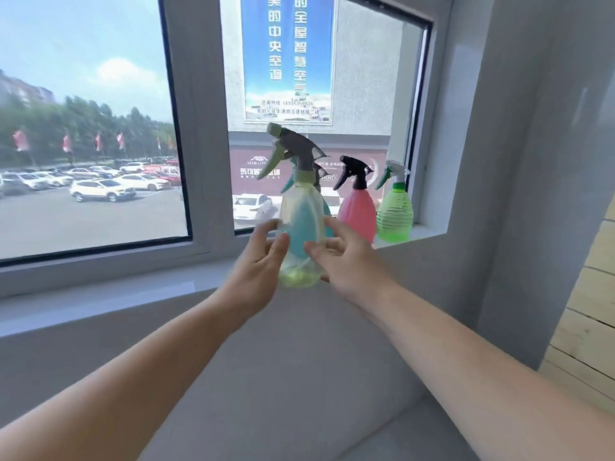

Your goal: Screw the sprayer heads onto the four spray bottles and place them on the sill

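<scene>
A: How many bottles do you count?

B: Four. A pink bottle point(357, 209) with a black sprayer, a green ribbed bottle point(395, 214) with a white-and-green sprayer, and a teal bottle point(327, 216) mostly hidden, all upright on the sill point(429, 231). The fourth, a clear yellowish bottle point(301, 227), is in front of them.

A: Anything inside?

B: I cannot tell.

A: Its sprayer?

B: Grey with a pale green trigger, seated on the neck.

A: And the hands?

B: Left hand point(258, 264) and right hand point(347, 261) flank it, fingers spread wide, blurred; whether they touch it is unclear.
</scene>
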Action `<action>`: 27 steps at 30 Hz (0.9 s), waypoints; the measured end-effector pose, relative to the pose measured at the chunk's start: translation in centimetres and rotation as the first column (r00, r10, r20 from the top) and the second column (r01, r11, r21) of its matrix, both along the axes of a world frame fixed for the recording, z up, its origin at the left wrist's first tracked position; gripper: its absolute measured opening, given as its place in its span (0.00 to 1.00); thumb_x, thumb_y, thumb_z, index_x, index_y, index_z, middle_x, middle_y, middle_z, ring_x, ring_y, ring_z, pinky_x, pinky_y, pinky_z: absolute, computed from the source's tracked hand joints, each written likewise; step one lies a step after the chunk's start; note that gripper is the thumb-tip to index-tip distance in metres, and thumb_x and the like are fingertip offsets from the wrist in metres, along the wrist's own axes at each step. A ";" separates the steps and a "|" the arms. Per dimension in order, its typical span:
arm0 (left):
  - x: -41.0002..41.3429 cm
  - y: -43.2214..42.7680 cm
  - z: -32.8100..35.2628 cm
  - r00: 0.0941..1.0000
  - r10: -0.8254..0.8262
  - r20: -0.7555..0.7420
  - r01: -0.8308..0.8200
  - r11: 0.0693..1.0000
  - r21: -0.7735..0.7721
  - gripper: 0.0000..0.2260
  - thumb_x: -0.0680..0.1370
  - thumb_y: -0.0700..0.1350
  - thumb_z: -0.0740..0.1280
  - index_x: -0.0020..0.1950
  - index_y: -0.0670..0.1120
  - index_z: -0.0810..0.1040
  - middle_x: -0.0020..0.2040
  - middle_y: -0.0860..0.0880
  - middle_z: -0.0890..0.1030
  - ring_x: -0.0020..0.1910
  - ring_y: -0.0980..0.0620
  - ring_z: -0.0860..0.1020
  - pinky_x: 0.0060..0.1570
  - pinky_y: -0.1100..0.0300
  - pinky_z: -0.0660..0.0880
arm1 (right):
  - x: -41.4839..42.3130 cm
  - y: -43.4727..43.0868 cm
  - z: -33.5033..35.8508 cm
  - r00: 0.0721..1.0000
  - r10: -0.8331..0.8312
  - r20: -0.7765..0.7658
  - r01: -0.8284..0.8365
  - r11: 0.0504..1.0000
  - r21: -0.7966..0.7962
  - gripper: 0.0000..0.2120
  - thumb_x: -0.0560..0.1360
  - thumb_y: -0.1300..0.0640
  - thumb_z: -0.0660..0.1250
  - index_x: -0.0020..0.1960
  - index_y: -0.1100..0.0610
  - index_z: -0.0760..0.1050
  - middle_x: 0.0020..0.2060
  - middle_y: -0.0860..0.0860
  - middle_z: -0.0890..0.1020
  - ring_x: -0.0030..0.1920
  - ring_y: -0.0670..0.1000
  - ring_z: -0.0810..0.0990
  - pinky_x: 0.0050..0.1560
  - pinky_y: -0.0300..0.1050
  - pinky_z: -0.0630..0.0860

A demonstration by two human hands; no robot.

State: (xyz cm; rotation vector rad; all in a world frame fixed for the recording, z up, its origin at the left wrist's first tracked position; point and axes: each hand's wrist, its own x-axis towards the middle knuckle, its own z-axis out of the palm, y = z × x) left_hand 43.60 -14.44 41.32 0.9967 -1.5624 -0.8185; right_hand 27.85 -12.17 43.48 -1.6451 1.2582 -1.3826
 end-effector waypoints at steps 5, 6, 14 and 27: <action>3.8 -2.9 1.3 0.983 0.146 0.110 -0.149 0.989 0.020 0.20 0.87 0.53 0.56 0.79 0.52 0.67 0.67 0.43 0.76 0.62 0.49 0.78 0.59 0.59 0.72 | 4.3 -4.7 0.7 0.997 0.013 -0.079 -0.013 1.000 -0.004 0.29 0.74 0.48 0.70 0.73 0.43 0.67 0.58 0.52 0.82 0.57 0.51 0.82 0.62 0.51 0.77; 4.4 -3.2 1.1 0.982 0.154 0.111 -0.159 0.986 0.039 0.20 0.87 0.53 0.56 0.79 0.53 0.67 0.69 0.42 0.75 0.65 0.46 0.76 0.61 0.55 0.71 | 5.0 -5.4 0.5 0.996 0.012 -0.092 -0.012 1.000 0.003 0.30 0.74 0.47 0.70 0.74 0.44 0.67 0.58 0.52 0.82 0.57 0.51 0.82 0.62 0.51 0.77; 6.3 -4.8 0.6 0.985 0.157 0.074 -0.162 0.985 0.066 0.18 0.88 0.47 0.57 0.78 0.51 0.69 0.66 0.47 0.81 0.62 0.49 0.80 0.58 0.57 0.75 | 7.5 -8.0 -0.9 0.996 -0.028 -0.079 0.028 1.000 -0.004 0.24 0.75 0.48 0.69 0.71 0.45 0.72 0.53 0.54 0.84 0.53 0.52 0.83 0.58 0.54 0.79; 7.6 -6.3 0.4 0.967 0.188 0.172 -0.203 0.977 0.071 0.20 0.86 0.50 0.59 0.78 0.50 0.68 0.68 0.46 0.81 0.64 0.46 0.81 0.69 0.42 0.75 | 8.4 -8.8 -0.9 0.995 -0.037 -0.097 0.040 0.999 0.025 0.28 0.74 0.47 0.69 0.73 0.44 0.68 0.53 0.54 0.84 0.52 0.54 0.84 0.60 0.55 0.79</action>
